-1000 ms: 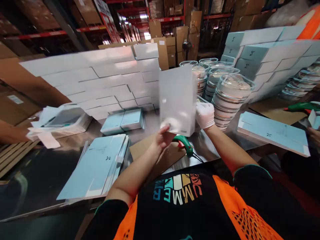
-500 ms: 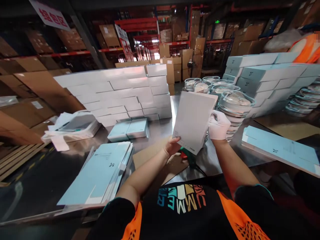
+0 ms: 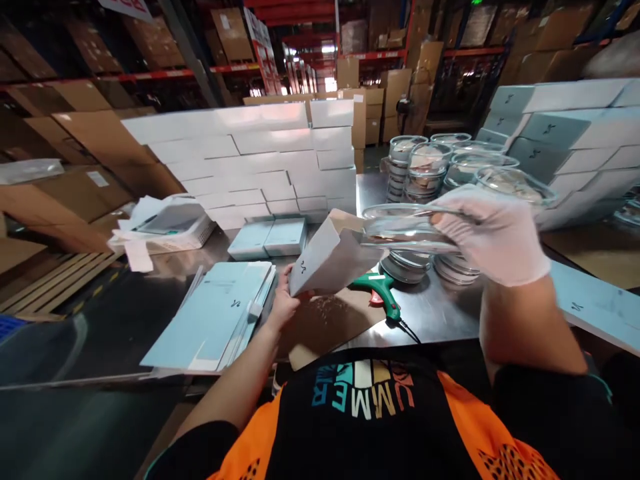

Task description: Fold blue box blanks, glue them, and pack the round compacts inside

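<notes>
— Since a moment ago, what has changed in your hands?

— Tipped over, that's what: the white carton (image 3: 330, 257) stood upright between both my hands, and now it lies slanted with its open mouth toward the right. My left hand (image 3: 283, 305) pinches it alone at the lower corner, fingers closed on the card. My gloved right hand (image 3: 493, 233) has let go of it and now grips a round glass dish (image 3: 400, 227) by its rim, held level right at the carton's opening.

— Where does all that sit over the table?

— Above the steel table (image 3: 440, 310), just over the green glue gun (image 3: 381, 290) and the brown cardboard sheet (image 3: 327, 320). Stacks of glass dishes (image 3: 425, 167) stand behind, flat blue cartons (image 3: 215, 317) to my left.

— What could go wrong?

— I judge the dish may catch the carton's flap and crumple it, since one hand steadies thin card. A glove on smooth glass can slip too; dropped, it would strike the steel or the stacks and break.
</notes>
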Action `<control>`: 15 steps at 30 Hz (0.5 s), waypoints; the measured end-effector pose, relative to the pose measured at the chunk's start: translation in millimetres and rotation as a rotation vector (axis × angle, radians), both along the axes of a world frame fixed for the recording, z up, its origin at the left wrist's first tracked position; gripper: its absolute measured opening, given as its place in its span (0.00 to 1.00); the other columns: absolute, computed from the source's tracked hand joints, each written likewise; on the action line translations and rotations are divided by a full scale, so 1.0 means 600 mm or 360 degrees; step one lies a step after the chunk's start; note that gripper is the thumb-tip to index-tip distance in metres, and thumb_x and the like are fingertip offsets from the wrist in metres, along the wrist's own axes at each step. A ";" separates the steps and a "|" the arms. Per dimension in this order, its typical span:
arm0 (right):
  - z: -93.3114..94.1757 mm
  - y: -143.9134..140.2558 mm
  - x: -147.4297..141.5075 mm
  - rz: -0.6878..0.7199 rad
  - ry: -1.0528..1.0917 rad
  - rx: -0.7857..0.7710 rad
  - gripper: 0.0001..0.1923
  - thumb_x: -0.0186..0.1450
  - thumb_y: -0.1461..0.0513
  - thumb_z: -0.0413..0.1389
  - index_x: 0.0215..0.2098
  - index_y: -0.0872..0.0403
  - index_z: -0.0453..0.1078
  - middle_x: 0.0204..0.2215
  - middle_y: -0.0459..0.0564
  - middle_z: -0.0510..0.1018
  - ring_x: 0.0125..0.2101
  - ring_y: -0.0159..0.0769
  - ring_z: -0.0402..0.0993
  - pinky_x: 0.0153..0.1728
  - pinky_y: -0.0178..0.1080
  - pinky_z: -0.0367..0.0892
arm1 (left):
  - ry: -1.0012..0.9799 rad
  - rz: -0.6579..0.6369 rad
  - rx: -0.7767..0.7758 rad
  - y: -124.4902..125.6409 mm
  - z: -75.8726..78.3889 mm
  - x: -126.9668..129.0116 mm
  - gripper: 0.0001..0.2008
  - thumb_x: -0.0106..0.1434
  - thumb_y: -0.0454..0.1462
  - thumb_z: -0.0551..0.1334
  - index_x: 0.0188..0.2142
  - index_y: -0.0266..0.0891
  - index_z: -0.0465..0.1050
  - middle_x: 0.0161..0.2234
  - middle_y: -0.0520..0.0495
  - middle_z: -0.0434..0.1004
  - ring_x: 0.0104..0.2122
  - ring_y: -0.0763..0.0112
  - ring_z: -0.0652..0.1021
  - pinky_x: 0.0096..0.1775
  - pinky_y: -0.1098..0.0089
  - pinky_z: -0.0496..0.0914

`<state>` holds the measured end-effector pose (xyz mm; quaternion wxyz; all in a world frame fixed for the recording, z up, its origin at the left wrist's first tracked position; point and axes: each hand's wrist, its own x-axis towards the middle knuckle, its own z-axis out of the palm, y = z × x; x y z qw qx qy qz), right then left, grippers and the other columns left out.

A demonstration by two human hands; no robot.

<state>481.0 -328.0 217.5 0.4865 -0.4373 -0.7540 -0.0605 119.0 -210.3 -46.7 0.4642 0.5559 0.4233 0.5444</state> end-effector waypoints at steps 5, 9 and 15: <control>0.005 0.039 -0.054 0.0184 -0.0215 -0.0144 0.07 0.70 0.62 0.62 0.35 0.51 0.83 0.30 0.48 0.84 0.34 0.40 0.77 0.38 0.45 0.71 | -0.0081 -0.0016 -0.0178 -0.065 -0.049 -0.024 0.49 0.44 0.46 0.82 0.63 0.48 0.65 0.58 0.43 0.77 0.54 0.54 0.80 0.56 0.60 0.75; 0.002 0.041 -0.051 0.0102 0.0314 0.0108 0.04 0.70 0.61 0.65 0.37 0.52 0.83 0.32 0.46 0.83 0.34 0.36 0.77 0.37 0.42 0.70 | -0.0170 0.0074 -0.0257 -0.080 -0.073 -0.035 0.52 0.44 0.47 0.83 0.65 0.47 0.61 0.57 0.42 0.78 0.54 0.54 0.82 0.55 0.58 0.76; 0.013 0.004 -0.086 0.0298 -0.0092 -0.0136 0.04 0.70 0.62 0.65 0.38 0.49 0.83 0.34 0.46 0.83 0.35 0.38 0.78 0.37 0.44 0.72 | -0.0239 0.0077 -0.0301 -0.077 -0.086 -0.015 0.53 0.45 0.48 0.85 0.66 0.48 0.63 0.57 0.41 0.79 0.54 0.54 0.83 0.56 0.56 0.78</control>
